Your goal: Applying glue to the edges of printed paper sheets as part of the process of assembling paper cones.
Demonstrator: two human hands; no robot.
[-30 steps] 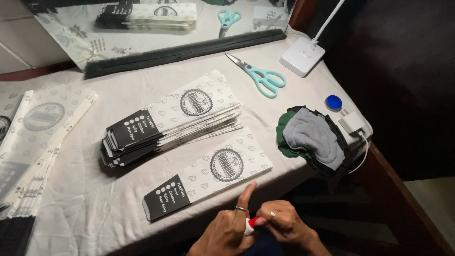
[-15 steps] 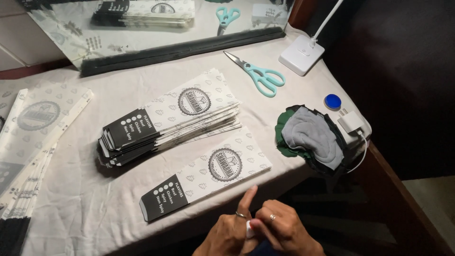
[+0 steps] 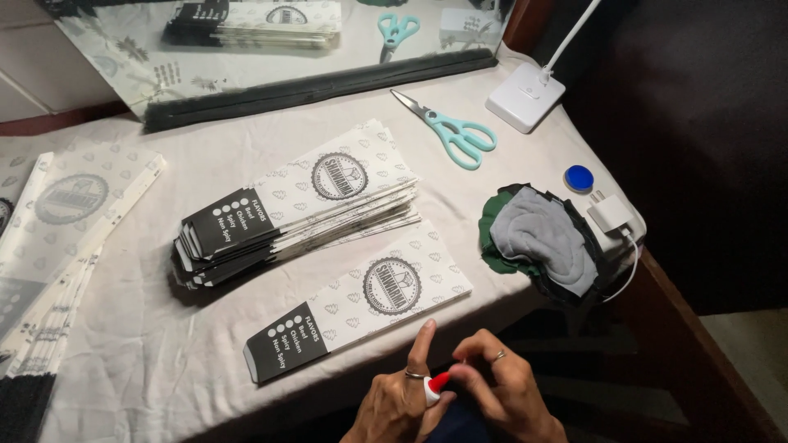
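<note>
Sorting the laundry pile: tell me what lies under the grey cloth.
Under the grey cloth a dark green cloth shows at the left and black fabric around the lower edge. Anything beneath those is covered.

Both hands sit low at the bottom edge of the view, drawn close together so that their fingertips meet. The left hand (image 3: 400, 402) has its index finger pointing straight up and away from the body, a ring at its base, while the other fingers curl inward. The right hand (image 3: 502, 392) arches over from the side (a ring shows on one finger), its fingers bent and its thumb and forefinger pinched toward the left hand's thumb. Both wrists run out of view below.
</note>
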